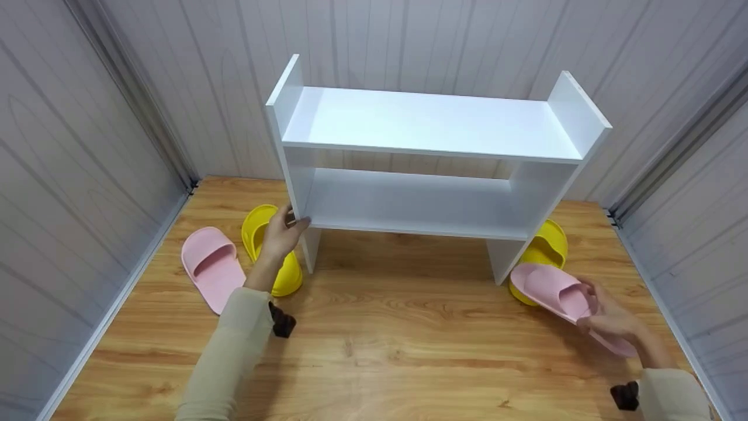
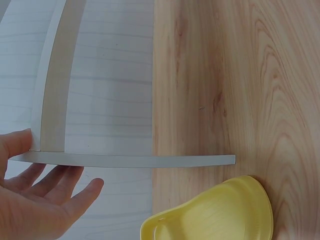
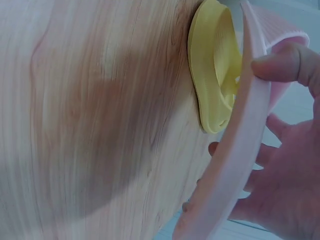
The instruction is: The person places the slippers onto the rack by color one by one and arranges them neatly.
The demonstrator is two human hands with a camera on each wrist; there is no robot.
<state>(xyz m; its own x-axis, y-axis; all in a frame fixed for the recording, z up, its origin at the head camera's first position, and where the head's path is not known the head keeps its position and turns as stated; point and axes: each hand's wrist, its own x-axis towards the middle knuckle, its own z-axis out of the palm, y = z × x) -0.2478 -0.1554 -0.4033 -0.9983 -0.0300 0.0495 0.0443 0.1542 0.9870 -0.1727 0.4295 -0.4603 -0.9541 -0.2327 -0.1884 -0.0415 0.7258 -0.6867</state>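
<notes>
The right hand [image 1: 610, 318] grips a pink slipper [image 1: 540, 280] by its side, with the thumb on the near edge and fingertips showing past the sole. This slipper is at the right, above the wooden floor [image 1: 374, 333], and partly covers a yellow shoe [image 1: 554, 238]; whether these two touch, I cannot tell. Its long axis runs slanting in the head view: the strapped toe end points up and left, towards the foot of the white shelf [image 1: 421, 124], and the heel end points down and right. The left hand [image 1: 282, 238] pinches the shelf's left side panel, beside a second yellow shoe [image 1: 288, 279].
</notes>
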